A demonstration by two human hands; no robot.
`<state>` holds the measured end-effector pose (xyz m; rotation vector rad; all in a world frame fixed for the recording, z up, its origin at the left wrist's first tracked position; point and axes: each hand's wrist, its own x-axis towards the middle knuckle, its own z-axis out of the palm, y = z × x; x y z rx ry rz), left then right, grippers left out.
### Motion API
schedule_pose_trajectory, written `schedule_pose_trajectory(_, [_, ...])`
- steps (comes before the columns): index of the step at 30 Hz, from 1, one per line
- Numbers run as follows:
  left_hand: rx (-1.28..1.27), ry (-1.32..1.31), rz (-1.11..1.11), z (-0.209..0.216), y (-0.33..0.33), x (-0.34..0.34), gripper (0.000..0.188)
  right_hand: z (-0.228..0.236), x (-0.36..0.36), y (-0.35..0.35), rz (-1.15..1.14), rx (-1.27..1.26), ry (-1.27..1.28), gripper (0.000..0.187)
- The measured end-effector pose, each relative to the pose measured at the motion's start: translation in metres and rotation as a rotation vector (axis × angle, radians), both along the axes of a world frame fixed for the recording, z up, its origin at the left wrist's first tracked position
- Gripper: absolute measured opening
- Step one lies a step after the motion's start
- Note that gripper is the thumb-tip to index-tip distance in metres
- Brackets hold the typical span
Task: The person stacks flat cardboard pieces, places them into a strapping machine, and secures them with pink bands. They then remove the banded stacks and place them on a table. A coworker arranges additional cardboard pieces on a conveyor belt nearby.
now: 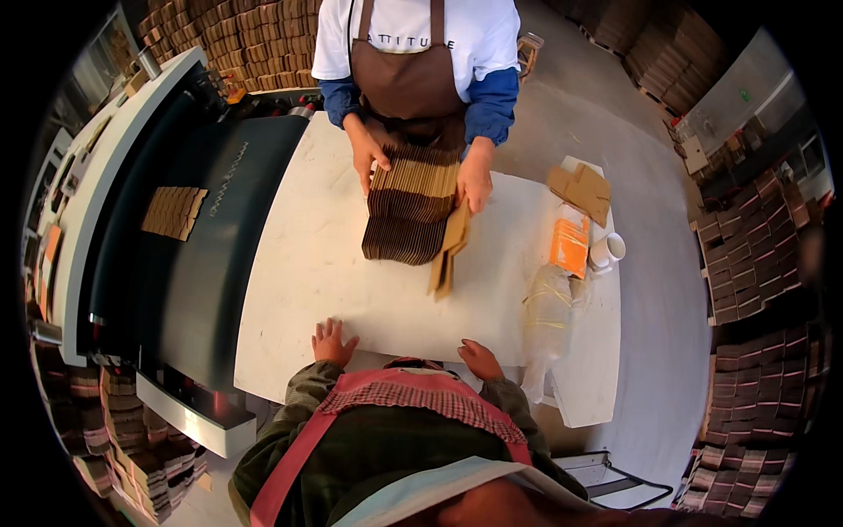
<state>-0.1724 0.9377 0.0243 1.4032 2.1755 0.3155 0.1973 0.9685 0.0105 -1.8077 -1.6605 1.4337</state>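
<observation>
My left hand [332, 343] lies on the near edge of the white tabletop [307, 255], fingers spread and holding nothing. Closer to the table's right side, my right hand [480, 360] rests at the same edge with its fingers curled in and nothing seen in them. Across from me, a person in a brown apron handles a fanned row of folded brown cardboard pieces [406, 211]. Their two hands are at its sides. One loose folded cardboard piece [450, 250] tilts beside the row, under the hand on the right, slightly blurred.
A dark conveyor belt [237, 237] at left carries a cardboard batch [174, 212]. At right sit an orange box [571, 246], a white cup [608, 252], a clear plastic bag [547, 316] and cardboard scraps [581, 191]. Stacked cardboard [760, 246] lines the floor beyond.
</observation>
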Motion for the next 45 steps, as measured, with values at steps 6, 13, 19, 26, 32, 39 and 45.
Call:
schedule_pose_trajectory(6, [-0.17,0.084,-0.042,-0.013,-0.027,-0.004,0.081,0.021,0.029,0.007,0.087,0.183,-0.226,0.05])
schedule_pose_trajectory(13, [-0.184,0.118,-0.142,-0.006,-0.011,-0.001,0.083,0.025,0.033,0.016,0.166,0.042,-0.421,0.052])
schedule_pose_trajectory(19, [-0.234,0.152,-0.159,-0.004,-0.011,0.0,0.086,-0.008,0.041,0.027,0.307,0.119,-0.523,0.052])
schedule_pose_trajectory(26, [-0.272,0.17,-0.15,-0.006,-0.012,0.002,0.089,-0.035,0.044,0.042,0.38,0.082,-0.61,0.052])
schedule_pose_trajectory(32, [-0.235,0.172,-0.209,0.004,-0.009,-0.002,0.086,-0.061,0.056,0.026,0.382,0.201,-0.63,0.054])
schedule_pose_trajectory(39, [-0.198,0.18,-0.231,-0.005,-0.012,-0.01,0.085,-0.062,0.044,0.024,0.371,0.232,-0.726,0.049])
schedule_pose_trajectory(45, [-0.138,0.282,-0.212,-0.013,-0.012,-0.002,0.083,-0.07,0.051,0.026,0.358,0.311,-0.75,0.045])
